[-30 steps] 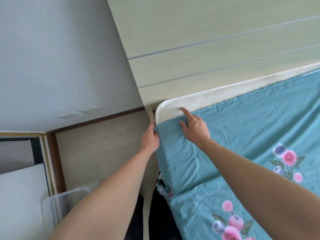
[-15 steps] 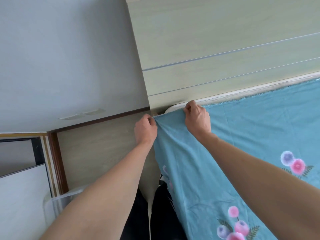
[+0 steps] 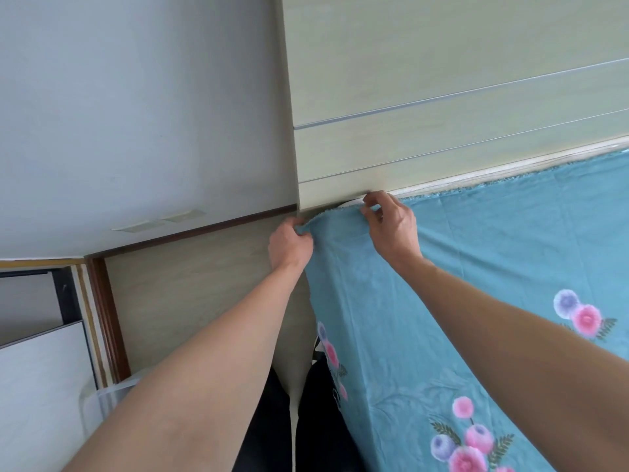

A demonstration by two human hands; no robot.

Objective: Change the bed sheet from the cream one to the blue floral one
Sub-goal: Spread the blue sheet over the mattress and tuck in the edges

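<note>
The blue floral sheet [image 3: 476,301] now covers the mattress [image 3: 350,203] corner at 12 o'clock; one second ago a broad white band of mattress lay bare there, and now only a thin sliver shows beside the headboard [image 3: 442,97]. The left hand [image 3: 289,245], at 11 o'clock, pinches the sheet's corner edge over the mattress side. The right hand [image 3: 391,229], at 12 o'clock, has shifted from flat, pointing fingers to a curled grasp on the sheet's top hem against the headboard. Along the headboard toward 2 o'clock, a narrow strip of mattress remains exposed. No cream sheet is visible. Judgement: the corner is positioned; tucking the hem down is the likely next step.
</note>
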